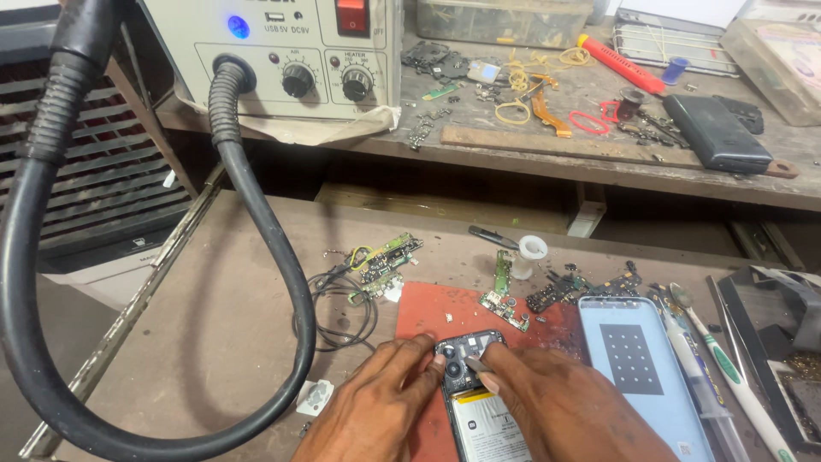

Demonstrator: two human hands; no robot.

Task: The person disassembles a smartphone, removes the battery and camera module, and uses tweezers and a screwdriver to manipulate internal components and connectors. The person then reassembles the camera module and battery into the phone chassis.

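Left hand [376, 406] lies flat, fingers spread and pressing the top-left edge of the opened phone [475, 385], probably steadying it; nothing gripped. Right hand [556, 411] is loosely open, fingertips [477, 365] on the camera end, seemingly working a part there; whether it pinches anything I cannot tell. The phone lies back-off on a red mat [436, 312] on the counter [239, 291]; its white-labelled battery [487, 428] shows below the hands. Just right lies a detached screen [637, 368] with a dark rectangle on it. Beside that, a toothbrush [727, 368]. Loose green boards [385, 261] and black wires [338, 304] sit left of the mat, a white spool [532, 250] behind. A black hose [256, 222] loops from a beige hot-air station [282, 51] with two knobs, a red switch and a blue light. The upper shelf [599, 150] holds a red-handled tool [620, 64] and a dark phone [714, 133].
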